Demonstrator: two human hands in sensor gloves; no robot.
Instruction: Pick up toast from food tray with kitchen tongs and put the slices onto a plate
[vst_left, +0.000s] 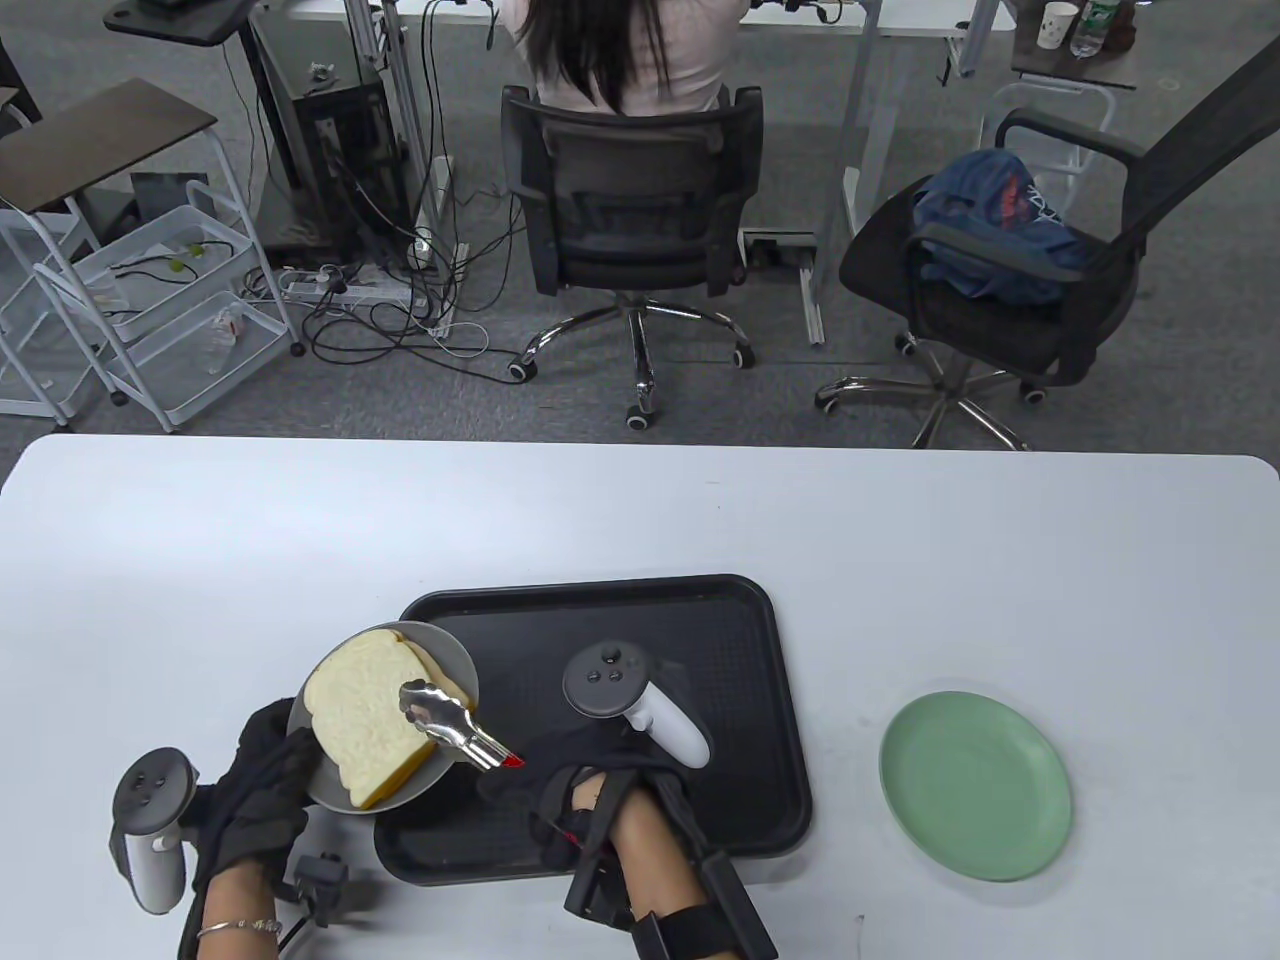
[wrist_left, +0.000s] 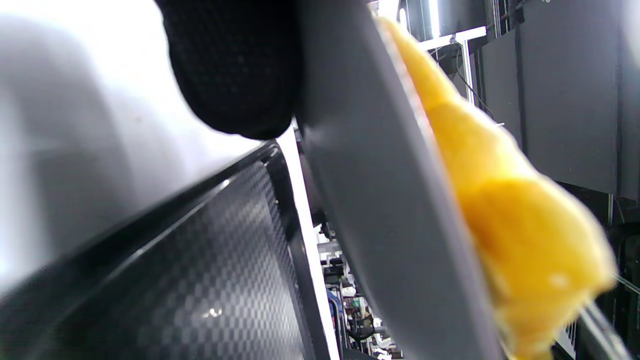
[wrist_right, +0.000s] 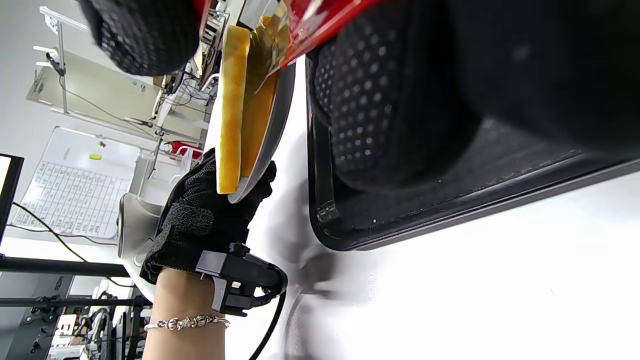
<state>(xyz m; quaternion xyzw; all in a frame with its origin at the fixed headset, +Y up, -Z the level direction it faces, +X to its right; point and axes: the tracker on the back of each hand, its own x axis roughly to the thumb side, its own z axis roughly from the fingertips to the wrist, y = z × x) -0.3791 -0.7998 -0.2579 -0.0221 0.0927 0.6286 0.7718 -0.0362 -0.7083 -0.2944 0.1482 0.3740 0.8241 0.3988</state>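
Note:
My left hand (vst_left: 262, 775) grips the near rim of a grey plate (vst_left: 458, 657) and holds it tilted over the left edge of the black food tray (vst_left: 720, 640). Two toast slices (vst_left: 365, 715) lie stacked on that plate. My right hand (vst_left: 548, 795) grips the red handle of the steel tongs (vst_left: 455, 728); their tips rest on the top slice, and I cannot tell whether they pinch it. The right wrist view shows the toast (wrist_right: 232, 110) edge-on on the grey plate (wrist_right: 274, 125) in my left hand (wrist_right: 200, 220). The left wrist view shows the plate's underside (wrist_left: 380, 200) and toast (wrist_left: 525, 225).
A green plate (vst_left: 975, 785) sits on the white table (vst_left: 300, 540) to the right of the tray. Beyond the table's far edge, a person sits in an office chair (vst_left: 630, 200), beside a second chair (vst_left: 1010, 270) and a white cart (vst_left: 170, 300).

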